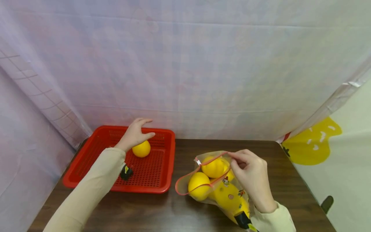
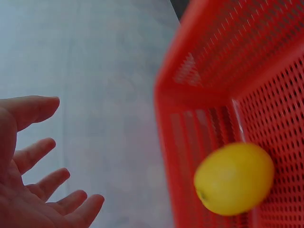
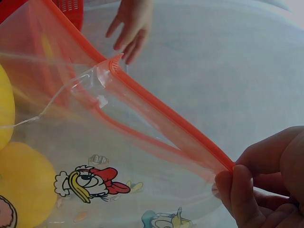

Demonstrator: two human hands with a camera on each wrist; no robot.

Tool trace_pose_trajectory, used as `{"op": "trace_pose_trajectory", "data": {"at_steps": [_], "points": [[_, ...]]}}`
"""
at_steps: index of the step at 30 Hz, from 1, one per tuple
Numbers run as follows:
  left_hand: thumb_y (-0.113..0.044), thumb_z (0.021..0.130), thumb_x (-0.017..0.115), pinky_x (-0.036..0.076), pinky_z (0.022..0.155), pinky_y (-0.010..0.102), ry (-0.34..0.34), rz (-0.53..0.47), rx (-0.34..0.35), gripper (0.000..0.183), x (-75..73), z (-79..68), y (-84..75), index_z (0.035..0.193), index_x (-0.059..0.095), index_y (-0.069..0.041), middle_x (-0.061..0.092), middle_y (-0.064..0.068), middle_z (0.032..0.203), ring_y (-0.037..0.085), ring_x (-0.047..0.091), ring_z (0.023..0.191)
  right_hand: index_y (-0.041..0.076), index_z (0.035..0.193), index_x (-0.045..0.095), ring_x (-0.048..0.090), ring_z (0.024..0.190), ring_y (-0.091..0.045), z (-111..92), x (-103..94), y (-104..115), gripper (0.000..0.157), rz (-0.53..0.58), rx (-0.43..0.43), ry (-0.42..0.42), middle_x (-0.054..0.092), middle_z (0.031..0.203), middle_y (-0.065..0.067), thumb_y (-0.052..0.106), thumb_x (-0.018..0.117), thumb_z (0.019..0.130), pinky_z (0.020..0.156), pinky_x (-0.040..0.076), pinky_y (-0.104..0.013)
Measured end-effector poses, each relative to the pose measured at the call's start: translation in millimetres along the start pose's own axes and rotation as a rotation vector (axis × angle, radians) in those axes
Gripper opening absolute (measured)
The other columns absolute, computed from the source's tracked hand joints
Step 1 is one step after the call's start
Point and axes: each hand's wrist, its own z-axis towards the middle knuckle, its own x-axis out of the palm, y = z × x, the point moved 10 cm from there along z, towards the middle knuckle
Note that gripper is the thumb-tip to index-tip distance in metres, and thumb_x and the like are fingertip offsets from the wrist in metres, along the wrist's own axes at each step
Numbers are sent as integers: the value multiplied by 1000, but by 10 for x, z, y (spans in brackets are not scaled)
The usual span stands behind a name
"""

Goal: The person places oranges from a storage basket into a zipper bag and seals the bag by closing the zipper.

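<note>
My left hand hovers over the far side of a red plastic basket, its fingers spread and holding nothing. Just below it a yellow lemon lies in the basket; the left wrist view shows this lemon near the basket's end wall, apart from the fingers. My right hand pinches the red-edged rim of a clear zip bag between thumb and fingers. Several yellow lemons are inside the bag, whose mouth gapes toward the basket. Cartoon duck prints mark its side.
Both the basket and the bag stand on a dark wooden table, basket at left, bag at right. A pale curtain hangs behind the table's far edge. Black wrist devices are strapped at both sleeves.
</note>
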Motion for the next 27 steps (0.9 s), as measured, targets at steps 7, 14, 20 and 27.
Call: {"op": "trace_pose_trajectory", "data": {"at_steps": [7,14,20,27], "points": [[-20,83,65,30,97,57,-2,-57,-144,62,-9,107,475,137,38,-6,25,23,143,41,24,129,3,81,73,51,53,-4,-15,-9,-6,15,13,10,3,65,74,-6,-6,67,71,49,42,-11],[-19,84,63,31,98,55,-5,-79,-280,63,23,86,807,138,36,-2,29,23,142,41,27,128,2,82,73,52,54,-4,-38,-23,4,15,27,20,9,66,75,-7,-6,67,71,50,43,-11],[-22,85,62,34,96,52,24,-94,-359,66,71,47,935,139,32,0,27,25,142,42,31,126,2,83,73,52,54,-5,-52,-34,10,15,31,34,21,65,75,-7,-5,67,72,51,44,-12],[-24,85,60,35,96,52,65,-103,-446,67,182,-13,1106,139,29,1,25,28,141,43,31,124,2,84,73,52,54,-5,-60,-33,21,15,34,38,34,65,76,-7,-5,67,72,50,45,-12]]}}
